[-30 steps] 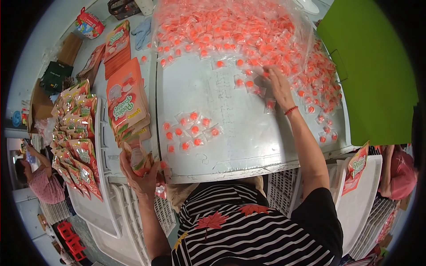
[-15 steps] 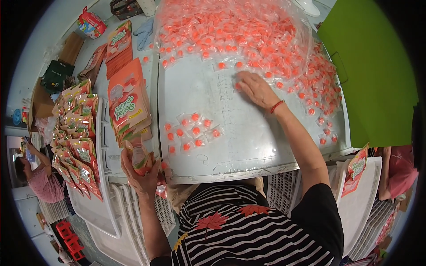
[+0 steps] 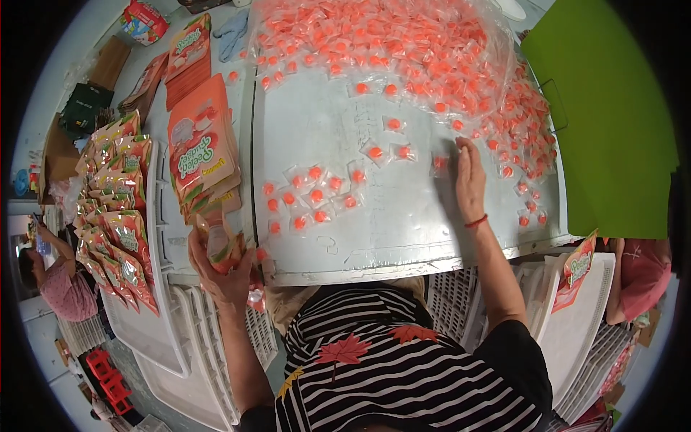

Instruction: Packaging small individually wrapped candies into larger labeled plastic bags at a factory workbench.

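Observation:
My left hand (image 3: 222, 272) is wrapped round a printed foil pouch (image 3: 229, 253) at the table's left edge; something of clear plastic (image 3: 216, 229) shows at the pouch's mouth. My right hand (image 3: 471, 180) is over the table with fingers stretched out, at the right side of a clear-wrapped orange-red candy (image 3: 440, 163). Several more candies (image 3: 376, 153) are spread between it and a loose cluster of candies (image 3: 317, 195) at the left front of the tabletop. At the back lies a large heap of the same candies (image 3: 374, 43), partly under clear plastic film.
Stacks of flat pouches (image 3: 201, 137) lie left of the tabletop (image 3: 403, 230). Farther left, filled pouches (image 3: 122, 194) stand in a white tray (image 3: 164, 288). A green panel (image 3: 604, 122) rises at the right. One pouch (image 3: 576, 270) leans on white trays there. Two other people are at the sides.
My right hand has moved right and nearer me from the heap's edge. Several candies now lie spread out between the heap and the cluster. The left hand keeps hold of the pouch.

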`<state>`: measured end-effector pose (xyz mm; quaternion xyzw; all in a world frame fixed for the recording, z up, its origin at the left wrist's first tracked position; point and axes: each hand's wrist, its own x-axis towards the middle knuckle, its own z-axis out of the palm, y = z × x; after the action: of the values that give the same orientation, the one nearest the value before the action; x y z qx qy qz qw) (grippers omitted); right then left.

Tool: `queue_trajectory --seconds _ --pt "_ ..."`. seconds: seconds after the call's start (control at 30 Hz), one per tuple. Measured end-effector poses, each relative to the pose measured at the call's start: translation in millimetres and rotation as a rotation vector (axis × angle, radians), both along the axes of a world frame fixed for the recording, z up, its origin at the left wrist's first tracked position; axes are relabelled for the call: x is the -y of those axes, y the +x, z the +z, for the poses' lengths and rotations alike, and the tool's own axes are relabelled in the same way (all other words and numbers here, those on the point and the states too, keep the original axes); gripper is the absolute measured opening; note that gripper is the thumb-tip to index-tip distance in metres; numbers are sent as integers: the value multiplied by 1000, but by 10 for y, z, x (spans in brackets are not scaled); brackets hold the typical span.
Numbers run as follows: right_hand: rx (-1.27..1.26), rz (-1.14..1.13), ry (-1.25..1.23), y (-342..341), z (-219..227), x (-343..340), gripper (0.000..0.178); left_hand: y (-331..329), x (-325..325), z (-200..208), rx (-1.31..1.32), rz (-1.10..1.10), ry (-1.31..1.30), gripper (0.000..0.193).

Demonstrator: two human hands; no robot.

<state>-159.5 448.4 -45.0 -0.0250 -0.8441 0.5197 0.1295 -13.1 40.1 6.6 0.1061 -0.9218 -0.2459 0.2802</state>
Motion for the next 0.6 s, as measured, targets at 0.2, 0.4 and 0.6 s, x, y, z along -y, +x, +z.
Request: queue_trajectory --seconds 0.2,0.4,0.6 --pt "-45 99 65 90 -109 607 39 -19 1 52 -16 -2 -1 96" --pt "-210 316 251 -55 -8 749 31 131 61 7 -30 -25 -21 100" --pt "-466 2 566 -848 -2 427 26 70 39 79 -41 -23 -18 101"
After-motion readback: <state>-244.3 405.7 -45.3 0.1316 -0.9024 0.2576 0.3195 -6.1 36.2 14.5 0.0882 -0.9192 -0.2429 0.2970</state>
